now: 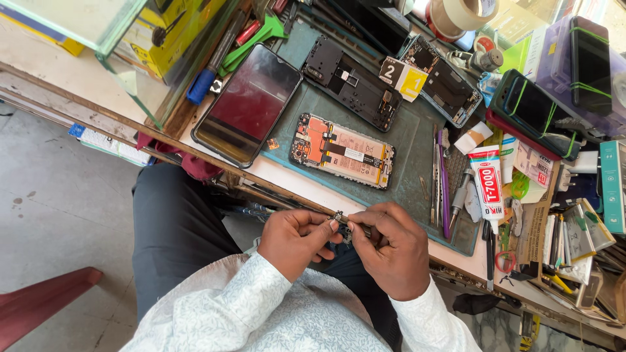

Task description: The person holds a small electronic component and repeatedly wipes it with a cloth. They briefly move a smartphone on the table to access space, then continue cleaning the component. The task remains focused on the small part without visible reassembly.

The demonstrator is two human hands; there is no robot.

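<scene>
— Both hands meet just above the lap: the left hand (pixel 297 238) and right hand (pixel 390 246) pinch a small metal part (pixel 340 218) between fingertips, fingers curled tight around it.

— Where is that, relative to the bench?

— Just off the table edge (pixel 287 189), below the opened phone (pixel 343 150) on the green mat (pixel 411 140).

— Risk?

— I'd judge a slip drops the part to the floor; nothing lies under it.

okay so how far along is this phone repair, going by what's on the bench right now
Done: the phone is apart, with the screen, the black frame and the opened body with its battery lying separately on the mat. In hand: left hand and right hand pinch a small part. Left: nothing looks reassembled yet.
</scene>
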